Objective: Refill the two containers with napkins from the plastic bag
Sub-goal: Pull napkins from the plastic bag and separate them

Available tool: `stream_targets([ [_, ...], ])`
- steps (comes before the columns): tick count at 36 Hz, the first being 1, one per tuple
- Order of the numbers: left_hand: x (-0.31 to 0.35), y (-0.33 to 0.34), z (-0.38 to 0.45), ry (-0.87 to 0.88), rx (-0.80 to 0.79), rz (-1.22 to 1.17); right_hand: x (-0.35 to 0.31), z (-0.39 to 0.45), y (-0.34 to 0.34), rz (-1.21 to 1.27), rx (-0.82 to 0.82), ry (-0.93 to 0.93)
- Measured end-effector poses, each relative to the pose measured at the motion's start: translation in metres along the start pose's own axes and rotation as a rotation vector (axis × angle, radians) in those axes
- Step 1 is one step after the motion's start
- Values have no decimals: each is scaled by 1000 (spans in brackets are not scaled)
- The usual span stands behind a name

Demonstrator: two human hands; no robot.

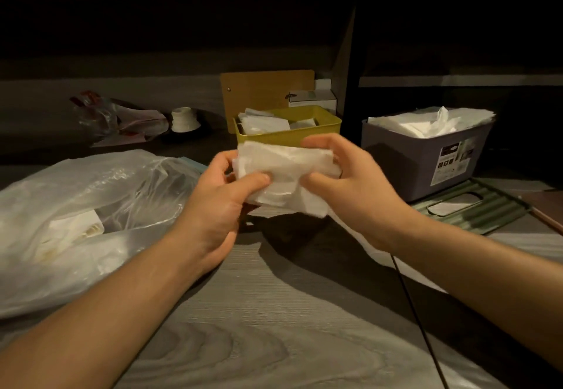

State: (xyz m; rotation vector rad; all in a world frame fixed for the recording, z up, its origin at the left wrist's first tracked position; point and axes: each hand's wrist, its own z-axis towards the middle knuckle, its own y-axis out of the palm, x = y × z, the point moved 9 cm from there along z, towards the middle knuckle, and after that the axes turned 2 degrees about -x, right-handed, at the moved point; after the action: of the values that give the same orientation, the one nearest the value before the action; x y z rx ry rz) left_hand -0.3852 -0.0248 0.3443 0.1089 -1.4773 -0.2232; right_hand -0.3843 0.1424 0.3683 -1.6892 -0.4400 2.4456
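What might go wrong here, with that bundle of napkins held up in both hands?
The napkin stack, pinched by the left hand and right hand, looks loose; lower sheets could slip onto the table. The grey container already looks heaped, so adding more may spill. The yellow container seems the roomier target.

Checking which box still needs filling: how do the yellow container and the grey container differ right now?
The yellow container is lower and only partly filled, its napkins below the rim; the grey container is taller and heaped with napkins above its rim. The grey one carries a printed label; the yellow one shows none. Both are open-topped, hold white napkins and stand on the table.
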Motion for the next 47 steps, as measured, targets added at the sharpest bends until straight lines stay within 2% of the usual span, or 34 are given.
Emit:
stream_targets([
  [4, -1, 1, 4, 68, -88, 298, 4, -2, 3, -71, -11, -40],
  [8, -6, 8, 3, 103, -146, 442, 14, -7, 12, -106, -39, -20],
  [16, -8, 35, -6, 246, -278, 794, 23, -3, 1, 9, 116, 52],
  [22, -8, 29, -3, 253, -263, 802, 20, -1, -8, -17, 150, 4],
  [25, -5, 20, -1, 251, -209, 711, 15, -2, -1, -46, -56, -52],
  [28, 3, 10, 1, 286, -140, 696, 17, -6, 7, -213, -236, -93],
  [35, 0, 10, -1, 252, -195, 788, 10, 0, 3, -281, -79, -220],
  [42, -3, 15, -3, 221, -253, 790, 14, -6, 14, -236, -235, -136],
  [44, -5, 16, -4, 213, -266, 829, 8, -9, 14, -272, -223, -178],
  [47, -4, 12, -2, 213, -222, 821, 0, -10, 5, -371, -117, -292],
])
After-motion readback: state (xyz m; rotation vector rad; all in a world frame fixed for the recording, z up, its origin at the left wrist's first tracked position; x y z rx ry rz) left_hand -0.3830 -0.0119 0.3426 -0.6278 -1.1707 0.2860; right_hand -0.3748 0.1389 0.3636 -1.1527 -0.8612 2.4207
